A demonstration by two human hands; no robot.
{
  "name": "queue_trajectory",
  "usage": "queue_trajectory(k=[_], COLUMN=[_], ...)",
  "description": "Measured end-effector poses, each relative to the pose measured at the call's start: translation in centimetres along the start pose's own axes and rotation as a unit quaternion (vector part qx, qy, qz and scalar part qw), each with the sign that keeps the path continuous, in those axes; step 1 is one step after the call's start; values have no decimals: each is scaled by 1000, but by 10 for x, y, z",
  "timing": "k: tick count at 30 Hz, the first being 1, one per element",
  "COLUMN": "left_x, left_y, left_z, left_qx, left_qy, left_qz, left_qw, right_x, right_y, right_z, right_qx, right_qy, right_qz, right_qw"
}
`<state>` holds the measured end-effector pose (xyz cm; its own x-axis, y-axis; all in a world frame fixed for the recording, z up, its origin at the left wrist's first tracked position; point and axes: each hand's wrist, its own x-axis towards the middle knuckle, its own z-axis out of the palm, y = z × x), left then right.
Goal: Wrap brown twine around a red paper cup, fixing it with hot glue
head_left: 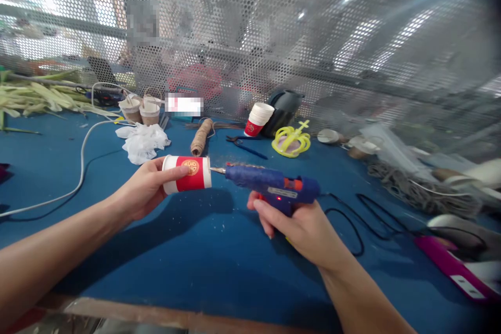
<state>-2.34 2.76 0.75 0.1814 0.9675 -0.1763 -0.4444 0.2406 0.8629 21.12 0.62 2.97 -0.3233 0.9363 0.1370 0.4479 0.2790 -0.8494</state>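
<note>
My left hand [151,185] is wrapped round a red and white paper cup [198,180] that lies on its side in the air, its base facing right. In my right hand [295,222] is a blue glue gun [254,177] with a small red light lit. The gun's metal nozzle points left and meets the edge of the cup's base, or nearly so. Both hands are above the blue table [195,271]. Behind the cup lies a roll of brown twine [201,137].
White cloth [143,143], twine-trimmed cups [150,110] and green husks [50,96] stand left. At the back are stacked cups [258,119], pliers [246,147], a dark jug [284,112] and a yellow crown [291,141]. Cables and a purple power strip [454,269] lie right.
</note>
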Motion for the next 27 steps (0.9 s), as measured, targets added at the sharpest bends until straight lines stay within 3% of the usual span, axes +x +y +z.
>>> queue_trajectory(k=[27], left_x=[-2], left_y=[1], left_z=[0], left_qx=[14], left_qy=[16], left_qz=[36], left_qw=[999], right_x=[-4], right_y=[3], right_z=[5], right_qx=[-107], right_qy=[38], right_qz=[-10], right_qw=[993])
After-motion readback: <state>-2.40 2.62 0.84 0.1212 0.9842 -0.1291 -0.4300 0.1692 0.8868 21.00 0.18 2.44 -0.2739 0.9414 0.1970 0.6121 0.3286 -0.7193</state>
